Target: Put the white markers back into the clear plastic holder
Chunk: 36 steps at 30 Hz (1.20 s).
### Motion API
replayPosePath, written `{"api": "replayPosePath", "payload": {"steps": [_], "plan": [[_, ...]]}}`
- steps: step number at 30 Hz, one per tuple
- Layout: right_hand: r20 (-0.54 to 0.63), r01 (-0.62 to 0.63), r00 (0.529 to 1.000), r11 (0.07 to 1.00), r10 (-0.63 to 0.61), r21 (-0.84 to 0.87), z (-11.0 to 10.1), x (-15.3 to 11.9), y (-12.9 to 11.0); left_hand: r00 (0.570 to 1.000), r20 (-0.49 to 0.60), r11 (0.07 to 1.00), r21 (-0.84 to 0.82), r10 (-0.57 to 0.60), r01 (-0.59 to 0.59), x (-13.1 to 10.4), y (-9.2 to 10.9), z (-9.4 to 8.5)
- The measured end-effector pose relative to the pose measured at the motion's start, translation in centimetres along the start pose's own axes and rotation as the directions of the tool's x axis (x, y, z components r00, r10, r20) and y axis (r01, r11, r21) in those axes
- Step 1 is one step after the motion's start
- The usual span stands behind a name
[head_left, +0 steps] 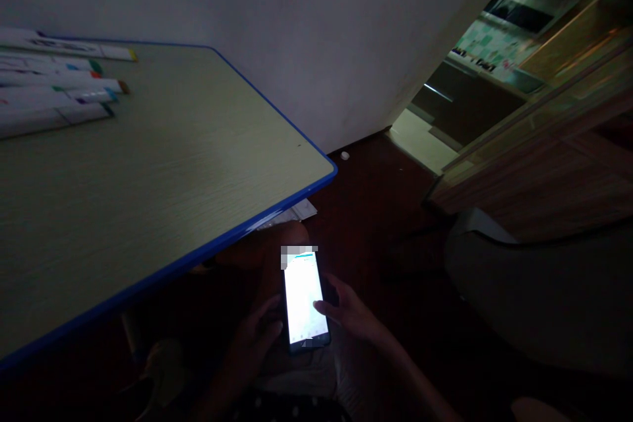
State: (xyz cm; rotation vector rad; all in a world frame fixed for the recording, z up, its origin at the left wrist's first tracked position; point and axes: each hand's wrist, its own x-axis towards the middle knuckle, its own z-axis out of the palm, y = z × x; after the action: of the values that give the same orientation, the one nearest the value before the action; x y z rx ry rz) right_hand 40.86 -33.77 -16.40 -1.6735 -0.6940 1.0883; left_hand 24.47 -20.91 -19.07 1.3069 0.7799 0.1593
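A smartphone (305, 297) with a bright white screen is held upright-facing over my lap, its top edge partly blurred by blocks. My right hand (349, 310) grips its right side, the thumb lying on the screen and the other fingers at the edge and behind. On the other side, my left hand (262, 330) is curled at the phone's left edge, with thumb and fingertips against it; dim light hides much of that hand. My bent knee (291, 235) shows just beyond the phone, below the table edge.
A pale table (198, 145) with a blue rim fills the left, several white markers (64, 82) lying on it. Papers (297, 211) show under its edge. A small white object (345, 155) lies on the dark floor. A chair-like shape (524, 297) stands right; a kitchen counter (475, 89) is beyond.
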Motion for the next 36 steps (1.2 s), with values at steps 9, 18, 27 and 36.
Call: {"api": "replayPosePath", "payload": {"steps": [9,18,27,36], "plan": [[0.004,0.142,0.987,0.852,-0.163,-0.504,0.1,-0.4,0.4,1.000,-0.004,1.000,-0.008,-0.024,0.024,0.0,0.4,0.1],[-0.003,0.110,0.993,0.936,-0.118,-0.335,0.1,0.0,-0.2,1.000,0.012,1.000,-0.008,-0.017,0.017,-0.1,0.6,0.1],[-0.082,0.031,0.996,0.987,-0.044,-0.158,-0.1,1.6,0.0,0.999,0.013,0.999,0.015,-0.041,0.041,-0.3,1.0,0.1],[-0.253,0.011,0.962,0.943,-0.101,-0.333,0.5,2.1,0.7,1.000,0.006,1.000,0.017,-0.019,0.019,-0.2,0.5,0.0]]}}
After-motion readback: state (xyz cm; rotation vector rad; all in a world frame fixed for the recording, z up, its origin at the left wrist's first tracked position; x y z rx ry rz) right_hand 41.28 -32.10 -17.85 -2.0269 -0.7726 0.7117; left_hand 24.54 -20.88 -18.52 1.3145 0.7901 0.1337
